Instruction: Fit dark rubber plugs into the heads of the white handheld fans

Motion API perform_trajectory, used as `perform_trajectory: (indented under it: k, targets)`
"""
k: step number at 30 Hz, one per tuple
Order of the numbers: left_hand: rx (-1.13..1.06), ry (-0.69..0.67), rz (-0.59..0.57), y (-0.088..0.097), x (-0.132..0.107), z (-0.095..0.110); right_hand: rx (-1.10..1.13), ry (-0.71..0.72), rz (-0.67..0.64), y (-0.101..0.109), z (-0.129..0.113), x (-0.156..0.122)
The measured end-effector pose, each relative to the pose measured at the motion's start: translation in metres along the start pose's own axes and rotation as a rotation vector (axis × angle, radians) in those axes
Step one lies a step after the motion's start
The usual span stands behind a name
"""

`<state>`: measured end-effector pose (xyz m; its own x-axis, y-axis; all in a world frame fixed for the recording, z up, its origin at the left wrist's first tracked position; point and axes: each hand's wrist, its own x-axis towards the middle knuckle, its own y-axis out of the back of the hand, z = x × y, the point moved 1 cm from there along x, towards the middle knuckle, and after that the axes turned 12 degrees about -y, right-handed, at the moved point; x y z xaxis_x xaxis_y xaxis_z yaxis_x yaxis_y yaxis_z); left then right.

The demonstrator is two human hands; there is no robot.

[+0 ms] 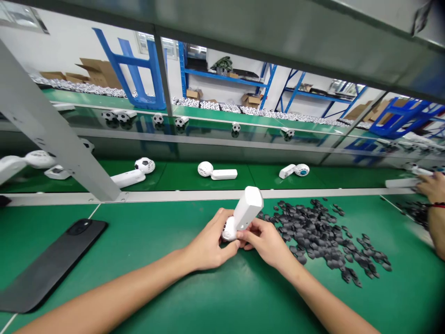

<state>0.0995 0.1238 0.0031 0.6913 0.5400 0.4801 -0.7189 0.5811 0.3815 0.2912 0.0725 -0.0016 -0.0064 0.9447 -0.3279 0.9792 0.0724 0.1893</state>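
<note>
A white handheld fan (246,208) with a round, football-patterned head is tilted up over the green worktop. My left hand (212,243) is closed around its head from the left, thumb at the front. On the other side, my right hand (266,241) pinches with thumb and fingertips where the handle meets the head. Whether a small piece lies between those right fingertips is hidden. Just right of my right hand, a loose pile of small black pieces (316,232) spreads over the worktop.
A black phone (52,266) lies at left. Behind a pale rail (194,195), a green conveyor belt carries more fans (224,174). A slanted metal post (66,125) stands at left. Another person's hand (433,185) reaches in at far right. An overhead beam (243,37) crosses above.
</note>
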Motion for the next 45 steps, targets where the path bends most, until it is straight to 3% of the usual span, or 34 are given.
perform_trajectory:
  k: [3, 7, 12, 15, 18, 23, 26, 29, 33, 36, 39, 42, 45]
  targets:
    - [-0.163, 0.068, 0.048, 0.001, 0.003, -0.003, -0.082, 0.140, -0.020, -0.004, -0.006, -0.003]
    - [-0.281, 0.231, 0.237, 0.006, 0.005, -0.013, -0.186, 0.271, -0.101, 0.005, -0.013, -0.009]
    - [-0.175, 0.368, 0.366, 0.025, 0.018, -0.022, -0.377, 0.342, 0.107, 0.041, -0.015, -0.007]
    - [-0.072, 0.411, 0.423, 0.048, 0.031, -0.027, -0.432, 0.367, 0.223, 0.058, -0.017, -0.004]
    - [0.065, 0.446, 0.401, 0.075, 0.048, -0.038, -0.558, 0.350, 0.262, 0.068, -0.020, -0.003]
    - [0.458, 0.528, 0.330, 0.116, 0.071, -0.059, -0.778, 0.319, 0.178, 0.076, -0.018, -0.004]
    - [0.735, 0.580, 0.269, 0.127, 0.076, -0.066, -0.834, 0.295, 0.095, 0.078, -0.013, -0.005]
    - [0.943, 0.556, 0.200, 0.124, 0.082, -0.065, -0.871, 0.265, 0.024, 0.078, -0.009, -0.006]
    - [1.079, 0.370, 0.081, 0.098, 0.108, -0.064, -0.927, 0.267, 0.013, 0.075, -0.010, -0.009]
    - [1.061, 0.277, -0.028, 0.070, 0.140, -0.070, -0.943, 0.318, 0.032, 0.070, -0.017, -0.013]
    - [1.016, 0.276, -0.068, 0.046, 0.173, -0.080, -0.937, 0.352, 0.057, 0.067, -0.020, -0.015]
    - [0.949, 0.311, -0.097, 0.033, 0.197, -0.086, -0.912, 0.407, 0.086, 0.068, -0.019, -0.013]
    - [0.885, 0.271, -0.125, 0.031, 0.207, -0.081, -0.825, 0.504, 0.208, 0.075, -0.018, -0.007]
